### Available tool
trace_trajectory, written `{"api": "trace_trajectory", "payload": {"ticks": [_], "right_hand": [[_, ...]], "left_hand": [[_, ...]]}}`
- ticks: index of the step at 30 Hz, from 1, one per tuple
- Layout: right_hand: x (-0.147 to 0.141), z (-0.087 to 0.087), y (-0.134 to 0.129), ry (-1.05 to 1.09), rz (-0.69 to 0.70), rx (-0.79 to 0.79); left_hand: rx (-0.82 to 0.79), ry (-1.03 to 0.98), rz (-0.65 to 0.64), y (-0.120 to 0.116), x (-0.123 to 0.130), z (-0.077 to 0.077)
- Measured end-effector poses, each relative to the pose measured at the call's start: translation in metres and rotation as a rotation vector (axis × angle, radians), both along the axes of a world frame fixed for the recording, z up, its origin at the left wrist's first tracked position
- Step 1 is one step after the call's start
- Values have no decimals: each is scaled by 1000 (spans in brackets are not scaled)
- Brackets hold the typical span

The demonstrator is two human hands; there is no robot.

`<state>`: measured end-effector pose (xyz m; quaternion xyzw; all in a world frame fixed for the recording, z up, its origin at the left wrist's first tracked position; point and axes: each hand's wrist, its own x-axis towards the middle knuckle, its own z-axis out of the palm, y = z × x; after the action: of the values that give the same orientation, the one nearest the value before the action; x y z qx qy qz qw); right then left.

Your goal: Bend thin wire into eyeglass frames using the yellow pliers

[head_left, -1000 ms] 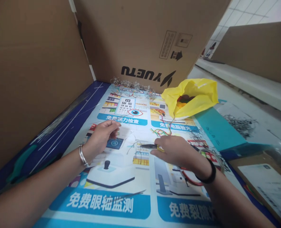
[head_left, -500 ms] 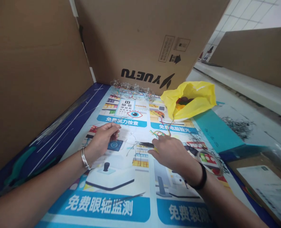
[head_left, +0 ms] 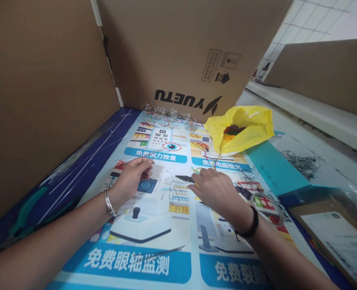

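Note:
My left hand [head_left: 136, 172] is closed in a pinch over the printed sheet, with what looks like a thin wire at its fingertips; its far end is too fine to follow. Across from it, my right hand [head_left: 213, 186] is wrapped round a pair of pliers. The black pliers jaws [head_left: 184, 178] point left toward my left hand, apart from it. Their handles are mostly hidden in my palm. Several thin wire pieces [head_left: 172, 193] lie just below the jaws. Behind my right hand, coloured cords [head_left: 216, 159] run up toward a yellow bag [head_left: 256, 125].
Tangled wire pieces [head_left: 169, 114] line the foot of the cardboard wall [head_left: 181, 48]. Green-handled pliers [head_left: 27, 209] and straight wires lie at left. A wire coil [head_left: 267, 207] is near my right wrist, with a teal folder [head_left: 277, 167] and a box [head_left: 332, 229] beyond.
My right hand and the pliers have moved slightly up, and the jaws now sit above the loose wires. My left hand stays almost in place, still pinched.

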<state>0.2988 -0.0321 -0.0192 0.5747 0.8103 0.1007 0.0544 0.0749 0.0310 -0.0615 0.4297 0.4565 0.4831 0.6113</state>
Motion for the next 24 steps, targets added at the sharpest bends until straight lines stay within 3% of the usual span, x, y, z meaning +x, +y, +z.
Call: {"api": "trace_trajectory", "payload": {"ticks": [8, 12, 18, 24], "right_hand": [[6, 6, 2, 18, -46, -35], [8, 7, 2, 35, -75, -138], [5, -3, 5, 70, -139, -213], [1, -13, 6, 87, -93, -173]], "left_hand": [[-5, -1, -30, 2, -2, -2], [-3, -10, -30, 2, -2, -2], [-2, -5, -9, 0, 0, -1], [3, 11, -19, 2, 0, -2]]}}
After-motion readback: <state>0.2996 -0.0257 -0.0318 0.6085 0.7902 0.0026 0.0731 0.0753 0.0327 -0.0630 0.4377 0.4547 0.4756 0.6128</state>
